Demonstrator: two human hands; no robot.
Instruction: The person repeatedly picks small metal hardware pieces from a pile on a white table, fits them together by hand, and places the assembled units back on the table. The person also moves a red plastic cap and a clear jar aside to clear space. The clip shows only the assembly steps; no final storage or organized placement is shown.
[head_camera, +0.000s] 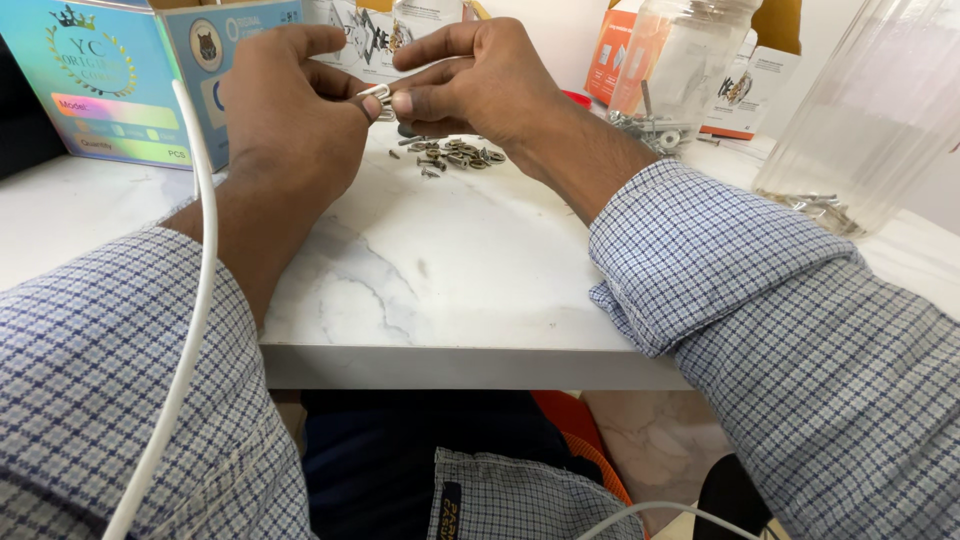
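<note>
My left hand (285, 105) and my right hand (475, 80) meet above the white marble table (430, 270). Together they pinch a small shiny metal part (378, 97) between thumbs and forefingers. Just beyond the hands a small heap of screws and washers (452, 155) lies on the table. Both forearms wear blue checked sleeves rolled back at the wrist.
A holographic blue box (105, 85) stands at the back left. Clear plastic jars (680, 60) (860, 120) with metal bits at their bottoms stand at the back right, with orange and white cartons (750, 85) behind. A white cable (195, 300) runs over my left arm.
</note>
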